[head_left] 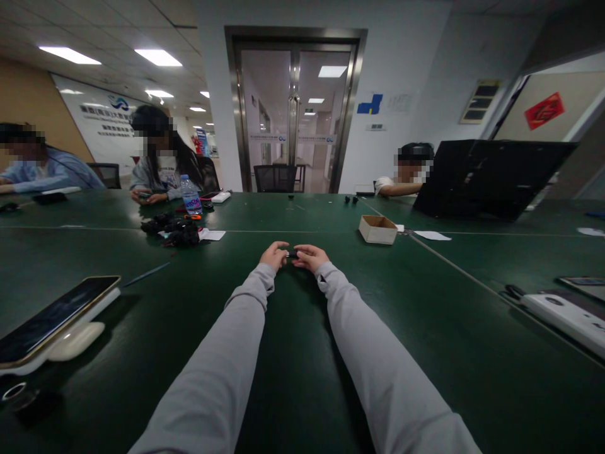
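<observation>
**Small black object [293, 254] being held between two hands at the centre of the frame**

At the centre of the frame, just above the green table [425, 302], the small black object is being gripped by the right hand [312, 258], its thumb and fingers being closed on it. The left hand [273, 256] is being held close at the object's left end; whether its fingertips are being pressed on it cannot be told at this size. Both forearms are being covered by grey sleeves [222, 353], which are being stretched up from the bottom edge.

Right of centre, an open box [379, 235] is being seen well apart from the hands. Left of centre, a dark heap [174, 229] is being seen near a water bottle [191, 197]. At the lower left, a phone [57, 318] is being propped at a tilt. At the upper right, part of a seated person [394, 187] is being hidden by a black screen [491, 176].
</observation>
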{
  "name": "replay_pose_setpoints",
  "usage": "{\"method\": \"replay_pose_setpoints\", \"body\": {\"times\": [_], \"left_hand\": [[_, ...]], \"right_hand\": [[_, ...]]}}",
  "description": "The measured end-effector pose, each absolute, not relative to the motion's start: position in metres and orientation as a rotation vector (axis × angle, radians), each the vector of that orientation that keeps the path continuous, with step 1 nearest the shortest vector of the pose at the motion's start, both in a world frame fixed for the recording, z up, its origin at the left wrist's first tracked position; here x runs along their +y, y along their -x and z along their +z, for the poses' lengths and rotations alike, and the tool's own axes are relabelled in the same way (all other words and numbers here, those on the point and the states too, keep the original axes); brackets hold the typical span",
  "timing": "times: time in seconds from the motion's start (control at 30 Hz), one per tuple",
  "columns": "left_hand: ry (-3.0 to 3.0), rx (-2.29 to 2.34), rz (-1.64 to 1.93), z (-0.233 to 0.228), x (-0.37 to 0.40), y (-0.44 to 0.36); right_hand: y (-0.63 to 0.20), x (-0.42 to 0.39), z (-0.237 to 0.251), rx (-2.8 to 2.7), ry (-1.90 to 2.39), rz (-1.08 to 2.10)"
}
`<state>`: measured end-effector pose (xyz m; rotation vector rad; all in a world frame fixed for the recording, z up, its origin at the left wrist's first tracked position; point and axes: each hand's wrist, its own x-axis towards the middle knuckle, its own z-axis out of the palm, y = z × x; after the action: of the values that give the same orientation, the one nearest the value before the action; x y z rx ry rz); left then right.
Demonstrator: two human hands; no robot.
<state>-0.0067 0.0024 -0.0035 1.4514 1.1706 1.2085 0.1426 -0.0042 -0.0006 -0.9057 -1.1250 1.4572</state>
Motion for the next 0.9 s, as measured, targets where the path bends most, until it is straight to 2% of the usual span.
{"method": "replay_pose_setpoints", "body": {"times": [0.43, 0.67, 0.9], "left_hand": [[-1.475, 1.156, 1.262, 0.000, -0.007, 0.005], [-1.565, 1.376, 1.141, 0.004, -0.008, 0.005], [-1.503, 1.355, 1.137, 0.007, -0.012, 0.004]], "right_hand": [[-0.143, 0.000, -0.004, -1.090, 0.872, 1.454], [-0.142, -0.003, -0.002, -1.091, 0.896, 1.450], [-0.144, -0.002, -0.004, -1.054, 0.888, 1.418]]}}
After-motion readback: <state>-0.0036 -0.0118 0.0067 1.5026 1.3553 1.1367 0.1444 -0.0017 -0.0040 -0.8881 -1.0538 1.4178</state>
